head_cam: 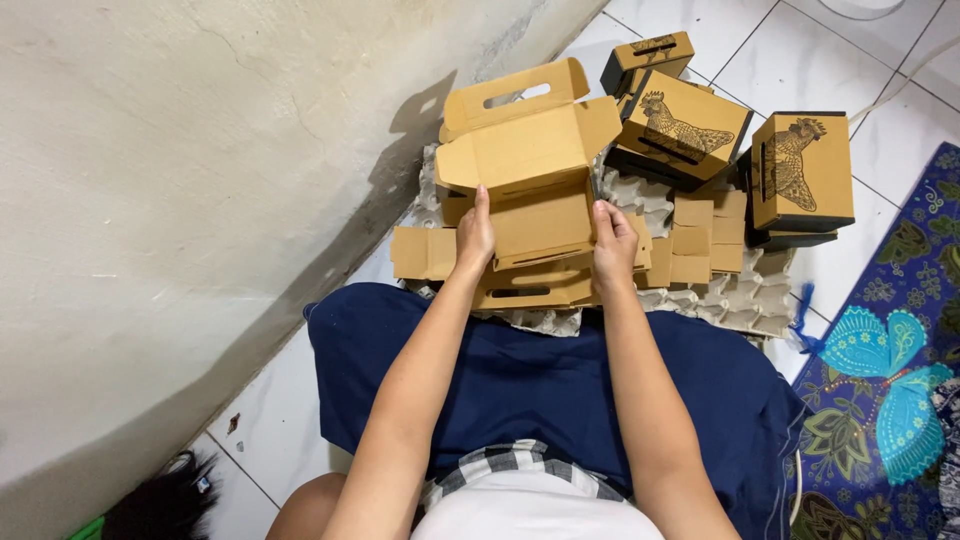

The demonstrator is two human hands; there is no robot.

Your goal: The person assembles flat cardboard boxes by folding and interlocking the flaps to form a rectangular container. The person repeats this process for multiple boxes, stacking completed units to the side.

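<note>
My left hand (475, 237) presses its fingers flat against the left side of a half-folded cardboard box (528, 160), thumb tucked toward the lower panel, while my right hand (613, 243) pinches the right edge of that same box between thumb and fingers. The box stands open between my hands, its handle flap with the slot cut-out raised at the top and its front panel hanging down toward me. It rests on a stack of flat, unfolded box blanks (520, 280), whose side tabs stick out to the left past my left wrist and to the right just beside my right hand. Those blanks lie on grey pulp egg trays (745, 300), which spread out toward the right and rest on the white tiled floor (850, 70). At the far edge of the trays, against the tiles, stand finished boxes (800, 170) printed with a chicken drawing, some leaning on each other. My lap is covered by dark blue cloth (520, 390) just below the trays. A rough plaster wall (180, 200) runs along my left, and a blue butterfly-patterned mat (890, 380) lies at the right edge.
</note>
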